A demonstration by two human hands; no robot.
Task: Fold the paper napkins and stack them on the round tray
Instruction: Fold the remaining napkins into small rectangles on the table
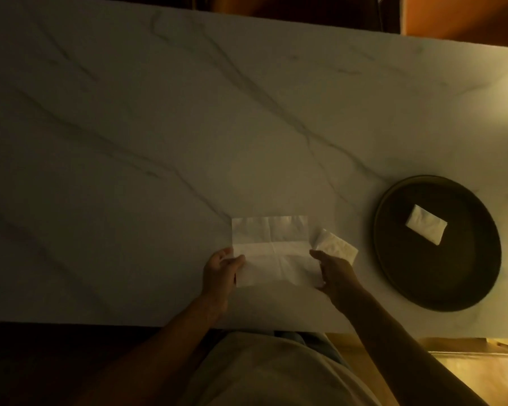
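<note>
An unfolded white paper napkin (272, 247) lies flat on the marble table near its front edge, creased into quarters. My left hand (220, 272) pinches its near left edge. My right hand (333, 269) holds its near right edge. Just right of that sheet lies a small folded napkin (336, 244), partly behind my right hand. A dark round tray (399, 276) sits at the right of the table, with one folded napkin (426, 228) lying in its upper middle.
The marble table (159, 142) stretches wide to the left and far side in dim light. Its front edge runs just below my forearms. A yellowish surface (475, 370) shows below the table at the lower right.
</note>
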